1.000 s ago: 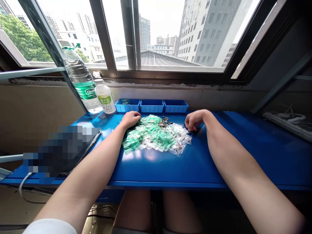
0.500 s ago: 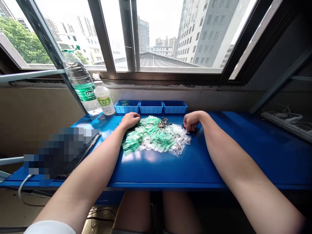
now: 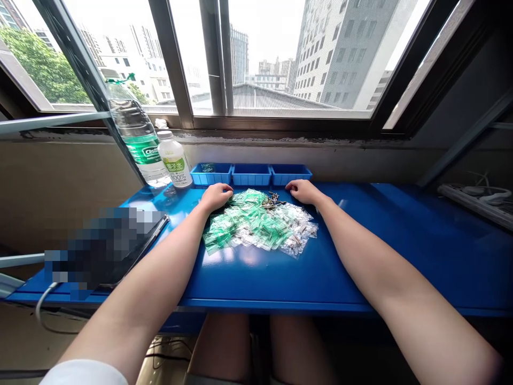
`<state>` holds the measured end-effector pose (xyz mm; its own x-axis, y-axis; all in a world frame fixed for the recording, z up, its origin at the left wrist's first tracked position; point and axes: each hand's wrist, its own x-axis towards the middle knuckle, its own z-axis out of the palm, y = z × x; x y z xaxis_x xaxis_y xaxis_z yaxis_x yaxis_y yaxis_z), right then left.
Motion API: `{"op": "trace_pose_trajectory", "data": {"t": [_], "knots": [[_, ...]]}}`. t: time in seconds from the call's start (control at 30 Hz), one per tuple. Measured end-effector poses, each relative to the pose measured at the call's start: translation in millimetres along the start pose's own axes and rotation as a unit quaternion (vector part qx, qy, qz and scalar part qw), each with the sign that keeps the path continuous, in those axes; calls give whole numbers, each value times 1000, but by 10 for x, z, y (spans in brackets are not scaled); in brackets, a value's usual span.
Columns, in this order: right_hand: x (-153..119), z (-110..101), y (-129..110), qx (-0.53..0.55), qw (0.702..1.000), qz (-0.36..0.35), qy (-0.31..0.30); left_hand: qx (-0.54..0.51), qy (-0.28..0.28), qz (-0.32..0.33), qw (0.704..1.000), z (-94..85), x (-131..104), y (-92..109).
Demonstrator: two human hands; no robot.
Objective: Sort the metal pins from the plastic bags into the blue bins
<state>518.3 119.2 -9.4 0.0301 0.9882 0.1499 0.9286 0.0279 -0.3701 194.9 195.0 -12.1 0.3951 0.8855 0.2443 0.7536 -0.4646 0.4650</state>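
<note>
A heap of small zip bags (image 3: 256, 224), some green and some clear with small metal parts inside, lies in the middle of the blue table. Loose dark screws (image 3: 272, 200) are gathered at its far edge. My left hand (image 3: 217, 197) rests against the heap's upper left side, fingers curled together. Beyond the heap's upper right, close to the screws and just in front of the bins, is my right hand (image 3: 303, 191), its fingers curled inward and pointing left. Anything within either hand is hidden.
Three blue bins (image 3: 251, 175) stand in a row along the wall; the left one holds something green. A white-labelled bottle (image 3: 175, 160) and a large water bottle (image 3: 138, 133) are at back left. A blurred dark device (image 3: 116, 246) lies left, a power strip (image 3: 481, 200) far right.
My right hand has moved left and away from me, from the heap's right edge to beyond it near the bins. My left hand stays by the heap. The view has shifted slightly.
</note>
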Motion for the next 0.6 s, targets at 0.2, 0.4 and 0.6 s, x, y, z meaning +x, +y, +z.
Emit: {"op": "trace_pose_trajectory", "data": {"t": [0.2, 0.4, 0.6], "knots": [[-86, -51, 26, 47, 997, 23, 49, 6, -2, -1, 1000, -6, 1, 7], [-110, -142, 91, 57, 996, 66, 34, -2, 2, 5, 1000, 5, 5, -8], [-50, -125, 107, 18, 999, 44, -2, 3, 1, 6, 1000, 3, 8, -5]]}}
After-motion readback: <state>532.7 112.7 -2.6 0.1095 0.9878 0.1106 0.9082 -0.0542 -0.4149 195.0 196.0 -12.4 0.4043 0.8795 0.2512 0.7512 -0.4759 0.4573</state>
